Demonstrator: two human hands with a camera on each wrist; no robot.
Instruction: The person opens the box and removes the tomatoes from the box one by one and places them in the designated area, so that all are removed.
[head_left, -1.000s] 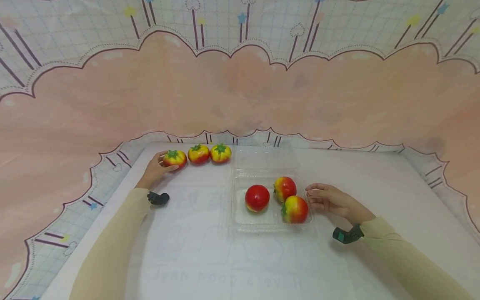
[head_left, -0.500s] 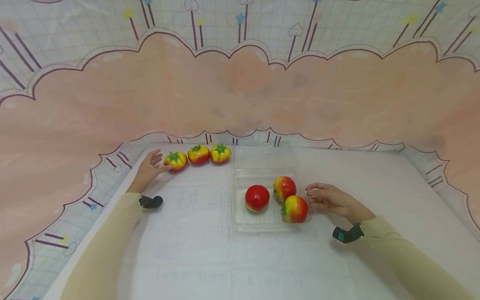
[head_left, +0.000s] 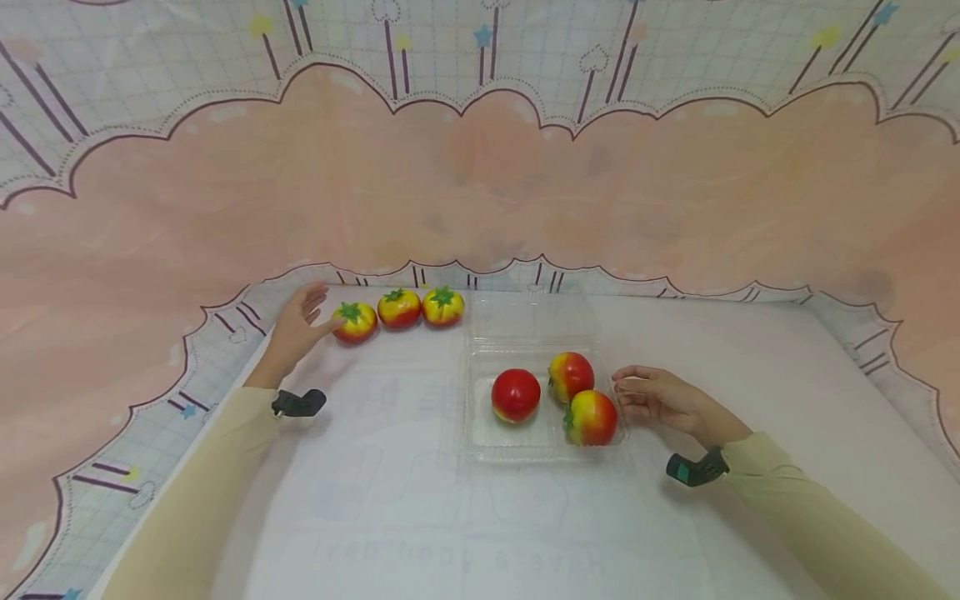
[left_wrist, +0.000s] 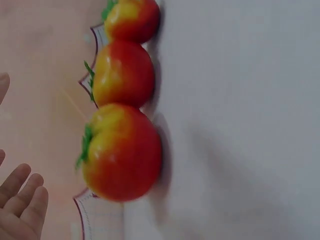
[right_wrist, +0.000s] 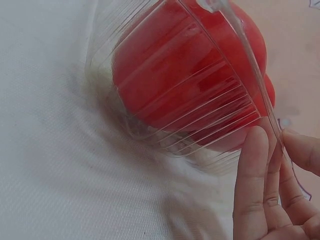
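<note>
Along the far left of the white-covered table (head_left: 420, 517), three red-and-yellow tomatoes sit close together in a row, green calyxes up: a left-end tomato (head_left: 355, 325), a middle tomato (head_left: 399, 310) and a right-end tomato (head_left: 443, 308). Three more lie in one clear plastic container (head_left: 517, 455), making six: a mostly red tomato (head_left: 515, 396) on the left, and to its right a rear tomato (head_left: 571, 377) and a front tomato (head_left: 592, 418), close against each other, calyxes turned left.

Just left of the row, the left hand (head_left: 296, 329) is spread and grasps nothing; whether its thumb touches the left-end tomato, I cannot tell. At the container's right edge, the right hand (head_left: 667, 404) pinches the rim between thumb and fingers; the ribbed clear wall stands between those fingers and the tomatoes. One transparent lid (head_left: 532, 318) is folded open behind. Two black wrist cameras, one (head_left: 300, 403) per arm, and a peach cloud-patterned backdrop (head_left: 480, 183) complete the surroundings.
</note>
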